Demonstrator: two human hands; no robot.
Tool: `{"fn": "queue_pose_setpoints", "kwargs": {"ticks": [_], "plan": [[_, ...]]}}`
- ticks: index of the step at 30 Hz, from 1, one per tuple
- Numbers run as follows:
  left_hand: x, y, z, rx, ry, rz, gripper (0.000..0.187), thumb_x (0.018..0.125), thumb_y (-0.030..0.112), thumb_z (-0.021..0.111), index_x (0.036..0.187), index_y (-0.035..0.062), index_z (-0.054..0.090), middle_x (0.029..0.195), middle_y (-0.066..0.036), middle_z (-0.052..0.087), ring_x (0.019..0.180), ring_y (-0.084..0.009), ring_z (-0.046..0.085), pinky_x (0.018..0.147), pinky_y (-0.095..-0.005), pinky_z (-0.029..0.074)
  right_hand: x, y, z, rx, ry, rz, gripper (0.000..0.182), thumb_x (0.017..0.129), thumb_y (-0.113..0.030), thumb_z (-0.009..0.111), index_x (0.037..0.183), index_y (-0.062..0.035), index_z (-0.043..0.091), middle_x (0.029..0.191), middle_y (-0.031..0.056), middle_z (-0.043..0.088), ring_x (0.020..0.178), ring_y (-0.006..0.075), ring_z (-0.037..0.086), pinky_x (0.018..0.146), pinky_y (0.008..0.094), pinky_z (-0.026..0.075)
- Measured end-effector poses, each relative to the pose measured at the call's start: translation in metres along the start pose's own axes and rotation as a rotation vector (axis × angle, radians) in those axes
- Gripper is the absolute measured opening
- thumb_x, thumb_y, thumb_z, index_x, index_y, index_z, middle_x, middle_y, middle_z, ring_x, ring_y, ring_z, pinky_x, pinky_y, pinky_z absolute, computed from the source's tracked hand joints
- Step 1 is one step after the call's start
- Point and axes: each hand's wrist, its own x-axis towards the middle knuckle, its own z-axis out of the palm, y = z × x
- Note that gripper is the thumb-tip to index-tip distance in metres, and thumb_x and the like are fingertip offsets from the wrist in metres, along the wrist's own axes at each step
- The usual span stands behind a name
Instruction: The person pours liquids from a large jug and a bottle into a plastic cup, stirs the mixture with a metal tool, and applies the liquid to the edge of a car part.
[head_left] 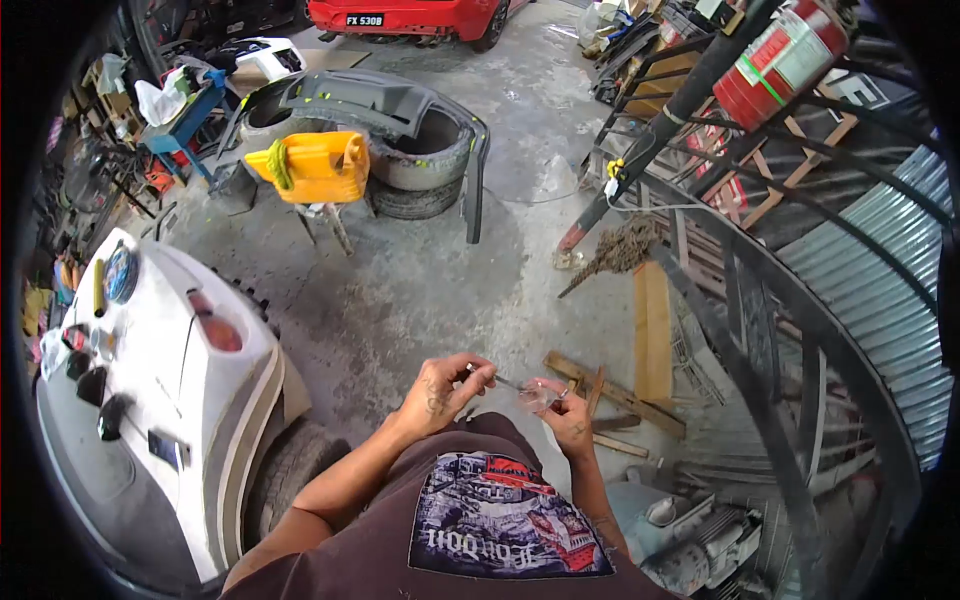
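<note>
Blotchy grey concrete floor [505,265]

L hand [440,393] at approx 11 o'clock off torso [510,515], curled in a pinch; L forearm [350,463] points btwn 1 & 2. R hand [568,418] at approx 1 o'clock, also curled, R forearm [588,490] pointing to 11.

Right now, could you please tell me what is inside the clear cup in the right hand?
The thin stick in the left hand reaches toward the cup; whether its tip is inside is unclear. Any contents are too small to tell; the right hand covers part of it.
</note>
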Motion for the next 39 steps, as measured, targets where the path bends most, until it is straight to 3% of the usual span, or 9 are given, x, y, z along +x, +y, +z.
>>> {"fn": "queue_pose_setpoints", "kwargs": {"ticks": [2, 4, 7, 10, 12, 25, 28, 36, 39], "plan": [[0.054, 0.012, -0.009, 0.108, -0.172, 0.049, 0.026, 0.101, 0.020, 0.063, 0.104, -0.0049, 0.069, 0.086, -0.010, 0.074, 0.076, -0.0128, 0.067, 0.072, -0.0290, 0.056, 0.043, -0.014, -0.007, 0.033, 0.050, 0.011, 0.043, 0.085, -0.006, 0.077, 0.127, -0.0069, 0.068, 0.105, -0.0061, 0.068, 0.060, -0.0002, 0.040, 0.055, 0.0196, 0.035], [0.108, 0.020, -0.009, 0.064, -0.067, 0.029, 0.022, 0.101, 0.018, 0.063, 0.105, -0.0021, 0.071, 0.084, -0.006, 0.074, 0.074, -0.0095, 0.066, 0.068, -0.0259, 0.054, 0.090, -0.023, -0.016, 0.045, 0.093, 0.019, 0.043, 0.085, -0.006, 0.075, 0.128, -0.0078, 0.068, 0.097, -0.0077, 0.068, 0.059, -0.0003, 0.038, 0.054, 0.0194, 0.034], [0.187, 0.026, -0.017, 0.211, -0.219, 0.096, 0.022, 0.101, 0.017, 0.062, 0.104, -0.0027, 0.070, 0.085, -0.007, 0.074, 0.075, -0.0102, 0.067, 0.069, -0.0262, 0.055, 0.165, -0.013, -0.041, 0.035, 0.048, 0.013, 0.043, 0.086, -0.006, 0.077, 0.128, -0.0059, 0.067, 0.113, 0.0040, 0.073, 0.072, 0.0015, 0.055, 0.063, 0.0195, 0.044], [0.261, 0.026, -0.013, 0.069, -0.061, 0.081, 0.021, 0.101, 0.015, 0.061, 0.105, -0.0030, 0.070, 0.086, -0.007, 0.074, 0.075, -0.0112, 0.068, 0.070, -0.0264, 0.056, 0.244, -0.038, -0.055, 0.034, 0.083, -0.013, 0.043, 0.083, -0.001, 0.072, 0.125, -0.0076, 0.069, 0.092, -0.0087, 0.066, 0.062, -0.0007, 0.038, 0.055, 0.0188, 0.033], [0.313, 0.028, -0.013, 0.153, -0.142, 0.056, 0.020, 0.101, 0.014, 0.061, 0.104, -0.0036, 0.070, 0.086, -0.007, 0.074, 0.076, -0.0114, 0.068, 0.070, -0.0264, 0.056, 0.298, -0.051, -0.071, 0.028, 0.060, -0.041, 0.042, 0.083, -0.002, 0.072, 0.124, -0.0080, 0.069, 0.092, -0.0087, 0.066, 0.062, -0.0006, 0.038, 0.055, 0.0189, 0.033], [0.580, 0.045, 0.013, 0.042, 0.208, -0.021, 0.020, 0.102, 0.011, 0.061, 0.108, -0.0056, 0.069, 0.091, -0.011, 0.074, 0.081, -0.0127, 0.069, 0.075, -0.0262, 0.057, 0.605, -0.100, -0.175, -0.026, -0.121, -0.013, 0.044, 0.080, -0.006, 0.079, 0.123, -0.0089, 0.071, 0.104, -0.0057, 0.067, 0.062, 0.0008, 0.037, 0.055, 0.0200, 0.031], [0.636, 0.047, 0.005, 0.069, 0.100, 0.023, 0.020, 0.102, 0.011, 0.061, 0.109, -0.0056, 0.069, 0.091, -0.011, 0.074, 0.080, -0.0126, 0.069, 0.075, -0.0263, 0.057, 0.665, -0.103, -0.184, -0.075, -0.161, -0.047, 0.045, 0.080, -0.002, 0.076, 0.124, -0.0096, 0.071, 0.107, -0.0058, 0.067, 0.062, 0.0011, 0.037, 0.055, 0.0198, 0.032], [0.784, 0.041, -0.025, -0.048, 0.293, 0.028, 0.017, 0.099, 0.011, 0.064, 0.106, -0.0031, 0.071, 0.085, -0.009, 0.075, 0.075, -0.0111, 0.069, 0.068, -0.0248, 0.056, 0.816, -0.123, -0.196, -0.094, -0.170, -0.022, 0.041, 0.081, -0.006, 0.080, 0.122, -0.0089, 0.072, 0.108, -0.0043, 0.070, 0.061, -0.0012, 0.042, 0.053, 0.0181, 0.034], [0.831, 0.049, -0.038, -0.059, 0.215, -0.063, 0.018, 0.100, 0.012, 0.063, 0.106, -0.0034, 0.071, 0.088, -0.009, 0.075, 0.077, -0.0111, 0.069, 0.070, -0.0248, 0.056, 0.858, -0.133, -0.199, -0.124, -0.166, -0.005, 0.041, 0.082, -0.004, 0.078, 0.123, -0.0073, 0.070, 0.108, -0.0031, 0.069, 0.062, -0.0010, 0.044, 0.053, 0.0185, 0.035]]}}
